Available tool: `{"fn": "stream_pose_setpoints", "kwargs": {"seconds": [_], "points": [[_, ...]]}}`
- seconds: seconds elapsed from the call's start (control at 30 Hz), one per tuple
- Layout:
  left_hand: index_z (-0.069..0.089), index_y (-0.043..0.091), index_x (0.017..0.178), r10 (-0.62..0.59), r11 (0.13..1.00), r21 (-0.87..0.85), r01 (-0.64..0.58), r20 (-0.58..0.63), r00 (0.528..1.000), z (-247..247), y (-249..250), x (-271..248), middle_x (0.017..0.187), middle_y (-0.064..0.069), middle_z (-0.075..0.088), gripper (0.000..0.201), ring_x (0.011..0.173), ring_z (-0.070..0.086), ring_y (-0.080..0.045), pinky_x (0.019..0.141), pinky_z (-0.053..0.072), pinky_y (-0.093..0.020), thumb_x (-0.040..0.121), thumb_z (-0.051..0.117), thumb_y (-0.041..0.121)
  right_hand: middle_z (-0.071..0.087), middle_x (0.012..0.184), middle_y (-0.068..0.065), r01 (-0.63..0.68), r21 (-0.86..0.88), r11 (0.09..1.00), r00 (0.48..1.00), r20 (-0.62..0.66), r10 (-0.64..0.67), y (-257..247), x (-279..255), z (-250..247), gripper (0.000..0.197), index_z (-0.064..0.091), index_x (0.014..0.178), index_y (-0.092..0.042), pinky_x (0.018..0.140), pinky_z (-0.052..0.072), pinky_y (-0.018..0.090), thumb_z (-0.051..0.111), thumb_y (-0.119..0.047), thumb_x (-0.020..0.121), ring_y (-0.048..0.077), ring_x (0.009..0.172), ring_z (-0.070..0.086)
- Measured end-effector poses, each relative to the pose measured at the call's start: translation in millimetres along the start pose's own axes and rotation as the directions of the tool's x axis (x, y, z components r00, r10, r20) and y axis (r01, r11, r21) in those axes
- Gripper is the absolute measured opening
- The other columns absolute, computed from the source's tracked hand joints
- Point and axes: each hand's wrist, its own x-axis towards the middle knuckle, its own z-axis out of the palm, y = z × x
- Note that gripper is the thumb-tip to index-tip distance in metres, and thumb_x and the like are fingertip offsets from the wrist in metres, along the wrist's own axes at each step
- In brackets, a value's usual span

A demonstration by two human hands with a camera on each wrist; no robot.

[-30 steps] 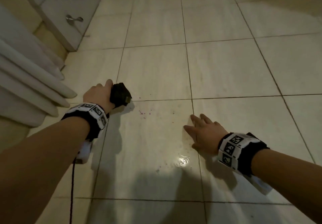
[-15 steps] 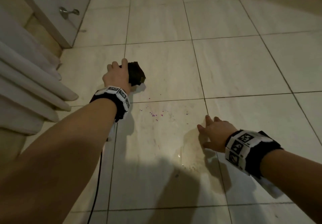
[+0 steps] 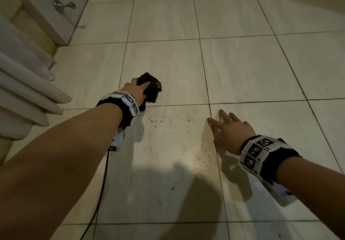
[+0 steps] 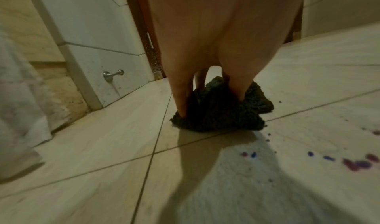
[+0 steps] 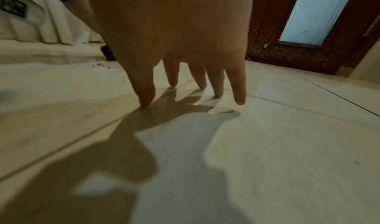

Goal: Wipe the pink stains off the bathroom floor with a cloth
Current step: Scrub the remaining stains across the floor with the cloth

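A bunched black cloth (image 3: 152, 90) lies on the cream tiled floor (image 3: 242, 68), just beyond a scatter of pink-purple stains (image 3: 153, 121). My left hand (image 3: 137, 90) grips the cloth from above. In the left wrist view its fingers (image 4: 179, 97) dig into the cloth (image 4: 218, 115), with the stains (image 4: 359, 162) to its right. A smaller stain (image 3: 173, 187) sits nearer me. My right hand (image 3: 229, 127) rests open on the floor to the right of the stains, its spread fingers (image 5: 218, 84) touching the tile.
Pale fabric folds (image 3: 28, 82) hang at the left. A white wall panel with a metal knob (image 3: 63, 5) stands at the far left, and a dark wooden door (image 5: 287, 52) is ahead. A cable (image 3: 104, 174) trails from my left wrist. A wet glossy patch (image 3: 196, 163) lies near my right hand.
My left hand first carried the cloth away across the grout line, then drew it right and back toward the stains. The right hand stayed flat on the floor.
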Motion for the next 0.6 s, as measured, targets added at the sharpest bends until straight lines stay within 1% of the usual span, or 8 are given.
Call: {"fn": "stream_pose_setpoints", "kwargs": {"seconds": [0.07,0.13,0.27,0.37,0.43,0.5,0.57,0.6], "points": [[0.024,0.027,0.148,-0.003,1.0,0.018,0.003,-0.004,1.0,-2.8,4.6,-7.1,0.145,-0.02,0.025,0.056,0.121,0.04,-0.041,0.095,0.042,-0.041,0.097,0.046,0.023,-0.008,0.156,0.0,-0.024,0.029,0.999,0.998,0.058,0.023,7.9,0.7,6.7,0.069,0.006,0.147,-0.038,0.107,0.031,0.054,0.048,-0.044,0.093,0.028,0.144,0.0],[0.028,0.032,0.146,0.023,0.999,0.037,-0.023,-0.005,1.0,-4.8,16.7,-17.6,0.139,-0.017,0.031,0.056,0.118,0.041,-0.039,0.09,0.044,-0.041,0.095,0.049,0.023,-0.01,0.157,0.0,-0.003,0.025,1.0,0.999,0.05,0.002,10.5,1.3,7.7,0.07,0.004,0.147,-0.039,0.108,0.029,0.054,0.048,-0.047,0.092,0.028,0.144,-0.003],[0.033,0.037,0.142,0.222,0.967,0.122,-0.224,0.027,0.975,-1.2,48.8,-51.0,0.133,-0.009,0.037,0.055,0.115,0.043,-0.029,0.087,0.044,-0.036,0.091,0.052,0.023,0.008,0.155,0.003,0.051,-0.057,0.997,0.999,0.014,-0.05,13.7,2.2,-1.7,0.065,0.018,0.145,-0.036,0.111,0.023,0.052,0.049,-0.05,0.09,0.028,0.141,0.016],[0.035,0.039,0.138,0.417,0.896,0.149,-0.419,0.042,0.908,8.3,76.2,-94.6,0.134,-0.004,0.036,0.052,0.116,0.041,-0.023,0.091,0.045,-0.035,0.09,0.053,0.026,0.025,0.149,0.005,0.076,-0.104,0.992,0.997,0.024,-0.073,16.4,5.9,-11.9,0.059,0.028,0.141,-0.034,0.109,0.026,0.048,0.049,-0.052,0.089,0.025,0.132,0.034],[0.036,0.037,0.137,0.496,0.846,0.17,-0.506,0.101,0.863,23.4,93.1,-125.7,0.138,-0.005,0.033,0.052,0.121,0.037,-0.025,0.09,0.043,-0.036,0.09,0.055,0.03,0.036,0.141,0.003,0.081,-0.1,0.992,0.996,0.033,-0.078,16.3,7.9,-17.0,0.056,0.034,0.138,-0.033,0.105,0.032,0.044,0.049,-0.052,0.088,0.023,0.123,0.044],[0.05,0.034,0.126,0.573,0.787,0.178,-0.59,0.141,0.807,35.1,104.0,-150.5,0.127,-0.009,0.045,0.056,0.111,0.049,-0.027,0.073,0.049,-0.035,0.075,0.072,0.03,0.042,0.132,0.003,0.089,-0.1,0.991,0.996,0.042,-0.085,14.4,8.2,-20.8,0.053,0.038,0.135,-0.031,0.098,0.037,0.04,0.05,-0.052,0.089,0.022,0.115,0.049],[0.065,0.03,0.102,0.614,0.752,0.173,-0.637,0.169,0.771,42.5,105.3,-166.4,0.1,-0.007,0.06,0.058,0.083,0.06,-0.023,0.048,0.046,-0.027,0.048,0.086,0.026,0.045,0.128,0.002,0.095,-0.105,0.99,0.994,0.054,-0.09,13.4,8.0,-22.6,0.051,0.04,0.134,-0.03,0.093,0.042,0.037,0.05,-0.051,0.089,0.022,0.11,0.052],[0.066,0.029,0.096,0.635,0.741,0.172,-0.649,0.135,0.761,44.1,104.9,-166.6,0.094,-0.005,0.061,0.057,0.077,0.06,-0.021,0.044,0.044,-0.025,0.044,0.087,0.024,0.045,0.128,0.002,0.095,-0.102,0.99,0.994,0.06,-0.089,14.1,8.0,-23.3,0.049,0.041,0.133,-0.029,0.092,0.043,0.037,0.051,-0.05,0.089,0.022,0.109,0.053]]}}
